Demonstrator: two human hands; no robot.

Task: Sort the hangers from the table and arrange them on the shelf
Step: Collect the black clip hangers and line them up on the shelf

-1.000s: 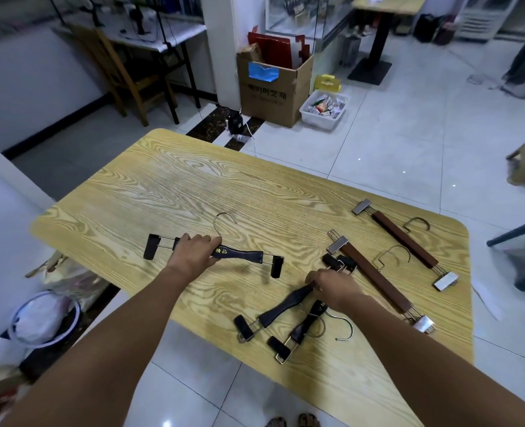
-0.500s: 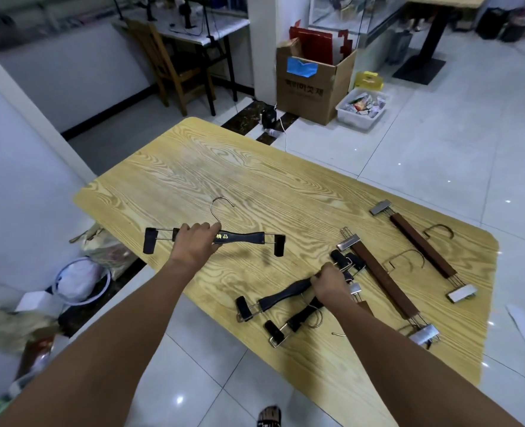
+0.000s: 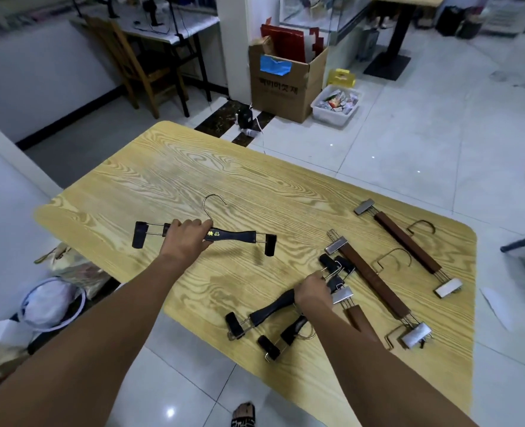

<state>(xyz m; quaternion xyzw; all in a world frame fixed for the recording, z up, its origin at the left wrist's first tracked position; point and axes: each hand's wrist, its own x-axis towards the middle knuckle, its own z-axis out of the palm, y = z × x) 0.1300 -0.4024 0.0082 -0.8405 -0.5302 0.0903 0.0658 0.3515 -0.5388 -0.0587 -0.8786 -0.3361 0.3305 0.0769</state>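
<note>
Head view: left hand [image 3: 182,241] round black hanger [image 3: 236,236] (right hand [image 3: 312,289] round second hanger [image 3: 270,309])

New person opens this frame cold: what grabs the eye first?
Both hands at work on the yellow wood-grain table: the left hand grips a black clip hanger at centre-left, the right hand grasps a tangle of black hangers near the front edge. To the right lie brown wooden hangers with metal clips.
</note>
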